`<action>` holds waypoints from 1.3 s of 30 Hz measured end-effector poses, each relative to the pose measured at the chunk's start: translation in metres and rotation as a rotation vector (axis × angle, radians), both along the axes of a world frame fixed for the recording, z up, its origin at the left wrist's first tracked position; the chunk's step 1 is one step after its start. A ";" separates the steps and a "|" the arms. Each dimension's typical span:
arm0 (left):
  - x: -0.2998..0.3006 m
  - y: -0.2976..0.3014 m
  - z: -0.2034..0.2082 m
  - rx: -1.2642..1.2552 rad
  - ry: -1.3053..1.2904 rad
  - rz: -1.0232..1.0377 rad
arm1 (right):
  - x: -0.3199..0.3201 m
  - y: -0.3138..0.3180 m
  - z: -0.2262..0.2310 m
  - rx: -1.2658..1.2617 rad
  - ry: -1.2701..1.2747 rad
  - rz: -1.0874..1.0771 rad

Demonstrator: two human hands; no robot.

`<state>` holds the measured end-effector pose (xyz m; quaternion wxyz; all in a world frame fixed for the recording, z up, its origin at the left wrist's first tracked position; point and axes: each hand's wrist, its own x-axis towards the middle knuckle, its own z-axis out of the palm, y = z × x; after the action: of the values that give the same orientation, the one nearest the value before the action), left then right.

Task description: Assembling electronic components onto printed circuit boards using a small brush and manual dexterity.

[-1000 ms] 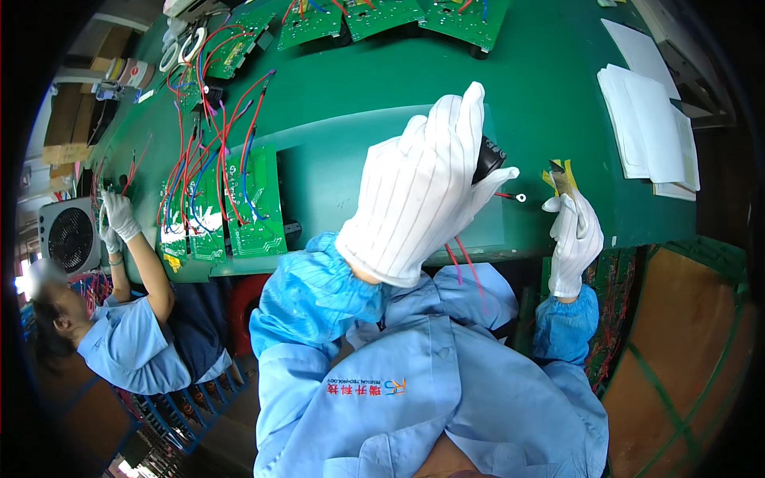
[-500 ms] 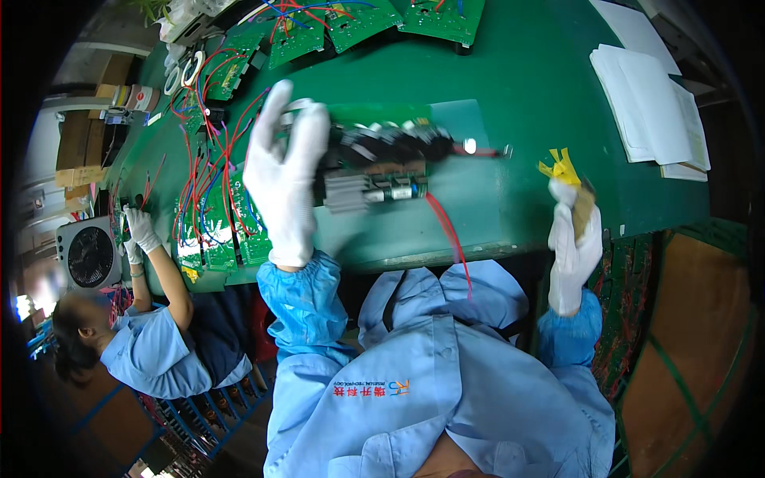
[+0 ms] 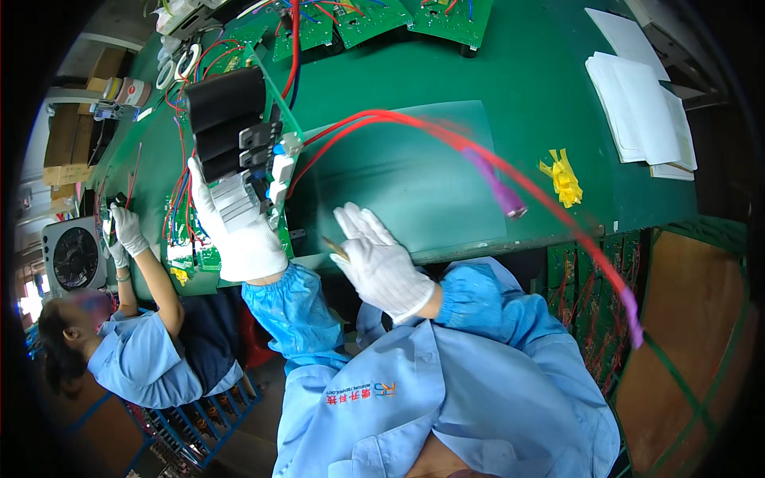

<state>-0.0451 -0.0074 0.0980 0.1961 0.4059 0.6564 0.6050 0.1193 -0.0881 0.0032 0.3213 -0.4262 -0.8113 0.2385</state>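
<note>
My gloved left hand [image 3: 247, 247] grips a green circuit board [image 3: 276, 94], tilted up on edge at the left. Black cylindrical parts [image 3: 227, 111], a grey finned heatsink [image 3: 237, 199] and white connectors sit on the board; my fingers are mostly behind it. From the board, red wires [image 3: 398, 118] with purple sleeved ends [image 3: 500, 187] arc out to the right, blurred at the far end. Low over the pale sheet [image 3: 446, 203] is my gloved right hand [image 3: 378, 259], fingers stretched forward. A thin tan piece [image 3: 335, 249] pokes out by it, apparently held in the hand; its kind is unclear.
Crumpled yellow tape [image 3: 562, 178] lies on the green table at the right, below white papers [image 3: 633, 107]. More wired boards [image 3: 370, 24] lie at the back and left. A co-worker [image 3: 151, 342] with gloved hands works at far left beside a fan [image 3: 77, 259].
The board has been lifted off the sheet and tilted up by my left hand, swinging its wires right. My right hand has moved left from beside the yellow tape to the sheet.
</note>
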 end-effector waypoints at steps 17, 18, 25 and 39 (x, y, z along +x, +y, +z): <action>0.051 -0.013 -0.051 -0.124 -0.620 -0.319 | 0.215 0.042 0.039 -0.677 0.969 -0.416; 0.053 -0.015 -0.051 -0.123 -0.595 -0.305 | 0.197 0.045 0.049 -0.700 0.902 -0.407; 0.056 -0.016 -0.067 -0.126 -0.568 -0.321 | 0.167 0.056 0.041 -0.938 0.770 -0.227; 0.060 -0.017 -0.069 -0.169 -0.529 -0.286 | 0.163 0.061 0.022 -1.011 0.857 -0.186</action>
<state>0.0149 -0.0247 0.0294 0.4763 0.3049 0.5667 0.5992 0.2825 -0.0273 0.0257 0.3954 -0.4601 -0.3601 0.7087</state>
